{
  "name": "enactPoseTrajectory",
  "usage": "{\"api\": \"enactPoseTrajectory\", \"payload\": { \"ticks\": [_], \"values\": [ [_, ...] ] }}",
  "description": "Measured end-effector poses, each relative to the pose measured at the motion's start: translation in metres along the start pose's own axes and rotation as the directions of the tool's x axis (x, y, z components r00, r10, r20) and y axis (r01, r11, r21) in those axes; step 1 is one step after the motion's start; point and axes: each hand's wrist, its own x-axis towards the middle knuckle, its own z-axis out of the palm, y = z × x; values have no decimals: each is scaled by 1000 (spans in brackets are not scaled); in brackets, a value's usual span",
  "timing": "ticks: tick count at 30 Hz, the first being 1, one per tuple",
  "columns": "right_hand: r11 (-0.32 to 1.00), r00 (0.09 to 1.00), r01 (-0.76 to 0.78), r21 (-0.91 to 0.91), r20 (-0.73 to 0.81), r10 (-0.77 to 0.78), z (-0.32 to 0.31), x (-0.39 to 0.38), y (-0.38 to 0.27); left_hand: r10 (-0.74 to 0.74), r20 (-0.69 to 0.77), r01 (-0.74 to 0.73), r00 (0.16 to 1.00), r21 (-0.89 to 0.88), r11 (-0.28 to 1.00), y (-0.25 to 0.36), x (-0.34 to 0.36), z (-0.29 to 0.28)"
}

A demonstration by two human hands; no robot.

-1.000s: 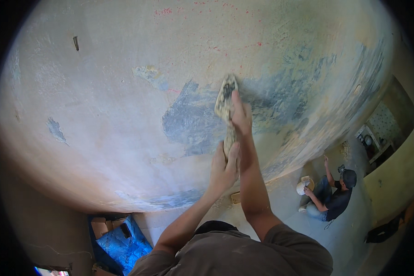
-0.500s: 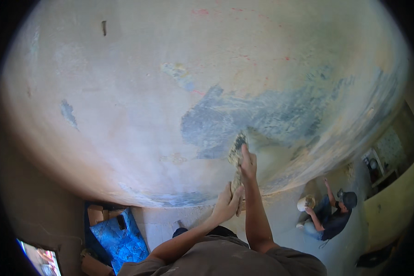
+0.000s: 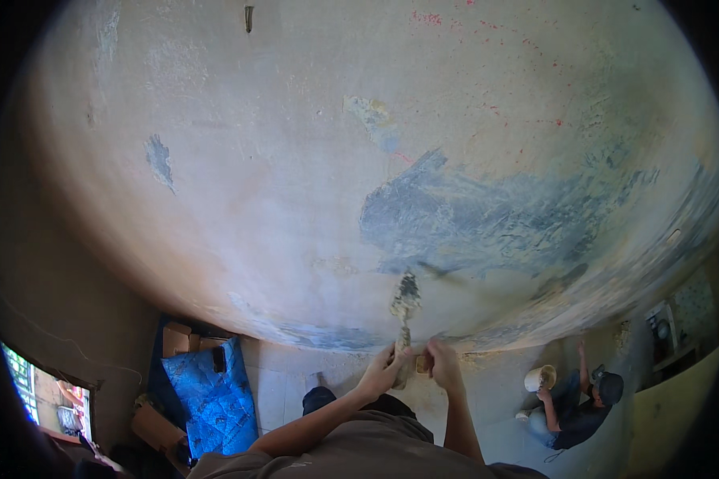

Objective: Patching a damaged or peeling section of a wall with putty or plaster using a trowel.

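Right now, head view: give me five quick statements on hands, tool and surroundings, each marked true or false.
1. The left hand grips the caked tool. True.
2. The right hand grips the tool's pointed tip. False: the right hand is beside the left one, away from the tip.
3. A large blue-grey wall patch lies mostly above the tool in the picture. True.
4. The co-worker stands upright. False: the co-worker is low, near the floor.
5. The quilted covering is red. False: the quilted covering is blue.
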Motion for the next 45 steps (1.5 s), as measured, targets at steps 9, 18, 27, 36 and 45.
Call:
{"api": "enactPoseTrajectory", "payload": {
  "ticks": [9,18,27,36,45],
  "values": [
    [992,989,-57,113,140,40,34,-52,-49,318,-10,-314,948,137,939,-7,13,-13],
    [984,987,112,137,-133,-94,28,-39,-74,519,200,-555,831,341,759,53,5,3],
    [908,820,361,-214,-391,-418,-23,-4,-145,795,-47,-582,605,655,482,122,-14,-23],
    [763,642,539,-357,-411,-647,-37,31,-247,837,346,-486,425,867,-112,223,27,-25],
    [759,610,558,-336,-454,-649,-34,39,-258,830,379,-490,410,859,-150,237,44,-22]
  ]
}}
